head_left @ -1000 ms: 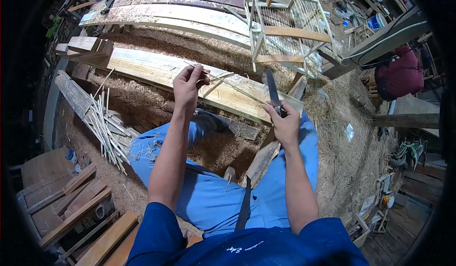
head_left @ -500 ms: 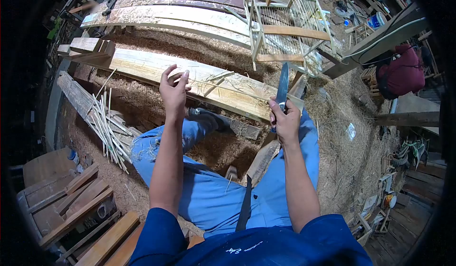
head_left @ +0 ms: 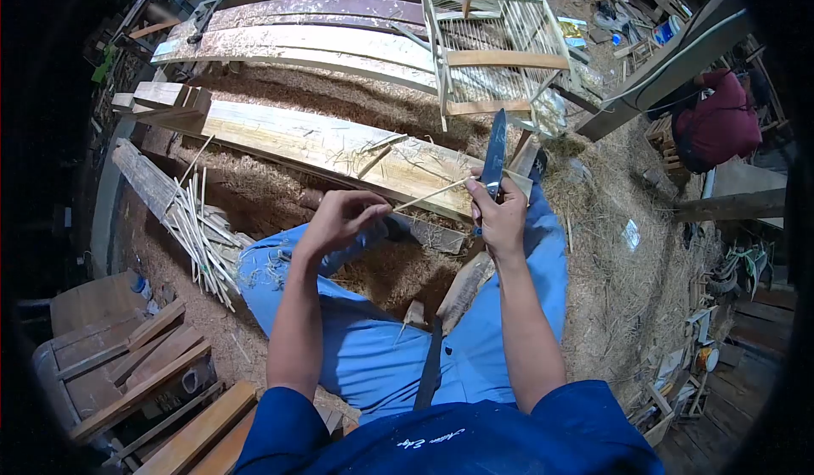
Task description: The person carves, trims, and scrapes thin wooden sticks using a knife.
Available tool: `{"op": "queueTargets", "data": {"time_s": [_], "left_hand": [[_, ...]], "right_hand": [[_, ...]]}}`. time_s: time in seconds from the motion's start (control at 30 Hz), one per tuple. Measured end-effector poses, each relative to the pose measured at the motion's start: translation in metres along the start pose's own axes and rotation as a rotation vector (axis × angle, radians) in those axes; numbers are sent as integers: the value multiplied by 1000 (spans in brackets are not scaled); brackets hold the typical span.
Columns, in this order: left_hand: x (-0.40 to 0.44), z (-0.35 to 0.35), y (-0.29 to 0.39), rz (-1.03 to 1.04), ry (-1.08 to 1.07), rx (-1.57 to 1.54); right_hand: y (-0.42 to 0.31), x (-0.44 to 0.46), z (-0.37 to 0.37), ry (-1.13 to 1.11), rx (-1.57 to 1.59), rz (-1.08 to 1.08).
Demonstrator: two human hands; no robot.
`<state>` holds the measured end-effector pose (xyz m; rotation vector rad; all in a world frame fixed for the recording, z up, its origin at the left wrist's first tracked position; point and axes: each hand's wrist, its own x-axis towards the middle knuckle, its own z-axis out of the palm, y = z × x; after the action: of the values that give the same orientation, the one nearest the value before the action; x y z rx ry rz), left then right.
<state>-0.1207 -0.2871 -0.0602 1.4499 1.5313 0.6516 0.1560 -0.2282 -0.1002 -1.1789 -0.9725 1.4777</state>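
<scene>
My right hand (head_left: 500, 214) is closed round the handle of a knife (head_left: 495, 148), whose dark blade points up and away from me. A thin pale strip (head_left: 434, 194) runs from the fingers of that hand down to the fingertips of my left hand (head_left: 343, 218), which pinch its near end. Both hands are above the near edge of a long wooden plank (head_left: 314, 140) strewn with shavings. On the left, a bundle of similar thin strips (head_left: 202, 242) lies across a weathered board (head_left: 144, 178).
Beyond the plank is a long slatted bench (head_left: 314, 42). A frame with thin rods (head_left: 500, 59) stands at the upper right. A person in a dark red top (head_left: 719, 123) is at the right. Wooden pieces (head_left: 191, 428) lie at the lower left.
My left hand has come down and right, toward my right hand, and its fingers have closed on the strip's end. The strip now slants down to the left. The knife stays in my right hand.
</scene>
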Motion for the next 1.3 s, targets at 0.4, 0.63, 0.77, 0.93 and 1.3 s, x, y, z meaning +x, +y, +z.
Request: {"op": "queueTargets", "data": {"time_s": [0.4, 0.63, 0.77, 0.93, 1.3], "left_hand": [[-53, 35, 29, -257, -76, -261], [-78, 84, 40, -319, 146, -556], [-91, 99, 38, -331, 195, -653], [-114, 97, 32, -405, 343, -726], [-175, 83, 8, -458, 481, -780]], "right_hand": [[-7, -2, -29, 59, 111, -75], [-12, -5, -35, -148, 128, -78], [-7, -23, -34, -364, -115, -120], [14, -60, -2, -500, -296, -343], [31, -114, 73, -665, -404, -434]]}}
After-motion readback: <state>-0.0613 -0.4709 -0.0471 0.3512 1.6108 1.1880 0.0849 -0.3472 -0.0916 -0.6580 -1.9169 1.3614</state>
